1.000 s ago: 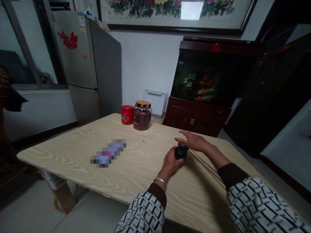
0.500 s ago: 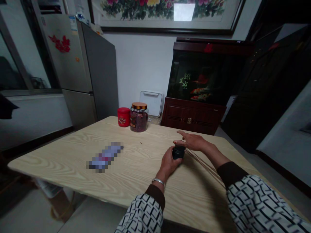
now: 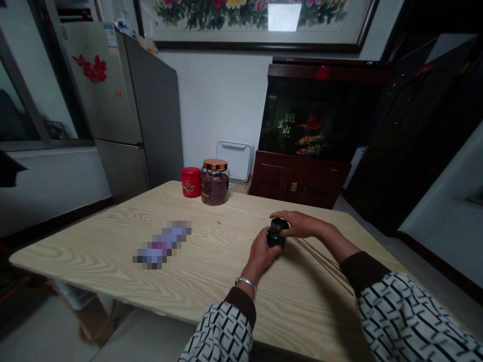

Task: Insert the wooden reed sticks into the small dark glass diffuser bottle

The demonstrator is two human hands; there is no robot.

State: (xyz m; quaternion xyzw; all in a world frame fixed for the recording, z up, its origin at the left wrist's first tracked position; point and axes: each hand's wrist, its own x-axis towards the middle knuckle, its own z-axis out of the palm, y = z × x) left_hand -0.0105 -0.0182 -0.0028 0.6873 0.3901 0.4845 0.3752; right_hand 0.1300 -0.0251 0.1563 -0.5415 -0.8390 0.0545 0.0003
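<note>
My left hand (image 3: 261, 252) is wrapped around the side of a small, glossy black jar (image 3: 276, 239) near the right part of the table. At the jar's mouth, my right hand (image 3: 300, 224) grips a dark round lid (image 3: 279, 224), thumb on the near side and fingers over the far side. Whether the lid is seated on the jar or tilted off it, I cannot tell. Several thin brown sticks (image 3: 322, 262) lie on the table beneath my right forearm, their far ends partly hidden behind the hand.
A clear jar with a copper lid and dark red contents (image 3: 215, 188) stands beside a red canister (image 3: 191, 182) at the table's far edge. A blurred-out flat item (image 3: 163, 245) lies on the left of the wooden table (image 3: 211, 271). Behind are a fridge (image 3: 158, 115) and a fish tank (image 3: 302, 115).
My right hand's fingers, stretched out over the jar's top before, have come down and closed around the dark lid. My left hand keeps its hold on the jar.
</note>
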